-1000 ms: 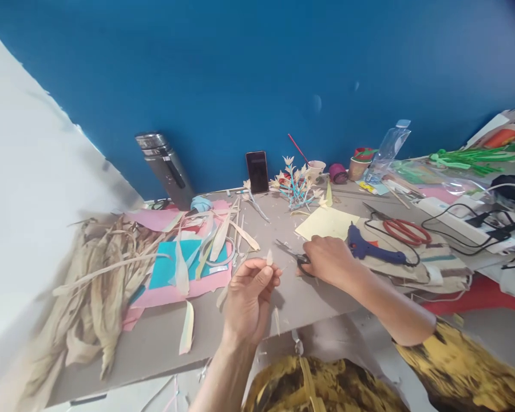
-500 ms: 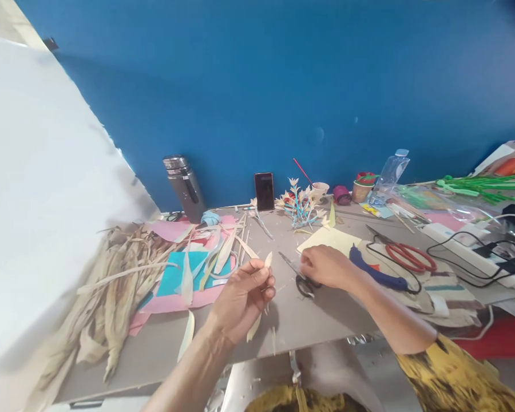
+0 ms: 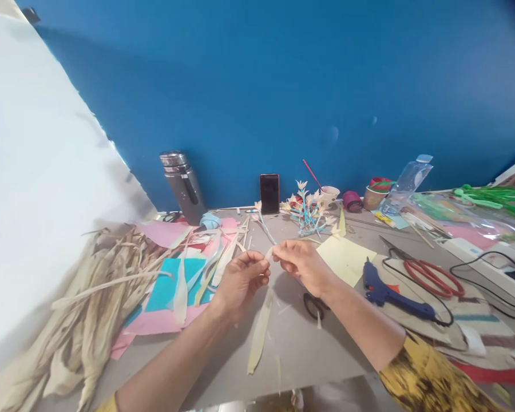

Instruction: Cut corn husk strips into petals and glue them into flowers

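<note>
My left hand [image 3: 240, 283] pinches a small pale corn husk piece [image 3: 269, 254], cut to a pointed petal shape. The fingertips of my right hand [image 3: 306, 266] are closed on the other end of that piece. Under my hands, a long pale husk strip [image 3: 261, 335] lies on the table. Small scissors with black handles [image 3: 313, 306] rest beneath my right wrist, their blades mostly hidden. Behind my hands are a single husk flower on a stem [image 3: 264, 223] and a bunch of husk flowers with blue stems [image 3: 306, 212].
Dried corn husks [image 3: 94, 286] are heaped at the left, beside pink and blue sheets [image 3: 171, 286]. A flask [image 3: 182, 189] and a phone [image 3: 269, 193] stand by the wall. Rightward lie yellow paper [image 3: 347, 257], a blue glue gun [image 3: 395, 294], red-handled scissors [image 3: 433, 277] and a power strip [image 3: 489, 272].
My right hand has moved left from beside the small scissors and now meets my left hand at the husk piece. The view has shifted slightly.
</note>
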Motion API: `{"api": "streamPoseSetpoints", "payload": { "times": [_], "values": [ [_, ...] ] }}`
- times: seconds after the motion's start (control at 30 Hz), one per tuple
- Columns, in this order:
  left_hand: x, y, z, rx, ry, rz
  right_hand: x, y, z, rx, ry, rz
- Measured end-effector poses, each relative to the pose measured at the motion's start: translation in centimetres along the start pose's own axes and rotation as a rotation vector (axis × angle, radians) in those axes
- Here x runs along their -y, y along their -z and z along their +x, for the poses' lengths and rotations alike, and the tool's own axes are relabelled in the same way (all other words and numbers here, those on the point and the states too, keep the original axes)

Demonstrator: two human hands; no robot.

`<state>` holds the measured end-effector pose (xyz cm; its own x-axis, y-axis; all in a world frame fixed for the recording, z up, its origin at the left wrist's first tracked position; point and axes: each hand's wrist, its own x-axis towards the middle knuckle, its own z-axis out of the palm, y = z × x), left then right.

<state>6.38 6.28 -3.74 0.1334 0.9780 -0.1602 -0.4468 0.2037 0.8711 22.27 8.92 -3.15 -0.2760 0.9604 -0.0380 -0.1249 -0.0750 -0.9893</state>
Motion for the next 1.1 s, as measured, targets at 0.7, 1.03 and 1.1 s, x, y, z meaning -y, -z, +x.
{"api": "streamPoseSetpoints", "payload": {
  "times": [0.7, 1.03, 1.1],
  "values": [
    [3.7, 1.3, 0.1, -0.001, -0.076, 0.294, -2.9, 0.4, 1.8, -0.139, -0.010, 0.109],
    [1.3, 1.6, 0.6, -0.041, -0.158, 0.511, -3.4, 1.4, 2.7, -0.248, 0.010, 0.078],
    [1.5, 1.8, 0.8, 0.004, -0.147, 0.514, -3.4, 1.5, 2.7, -0.252, 0.001, 0.061]
  ]
}}
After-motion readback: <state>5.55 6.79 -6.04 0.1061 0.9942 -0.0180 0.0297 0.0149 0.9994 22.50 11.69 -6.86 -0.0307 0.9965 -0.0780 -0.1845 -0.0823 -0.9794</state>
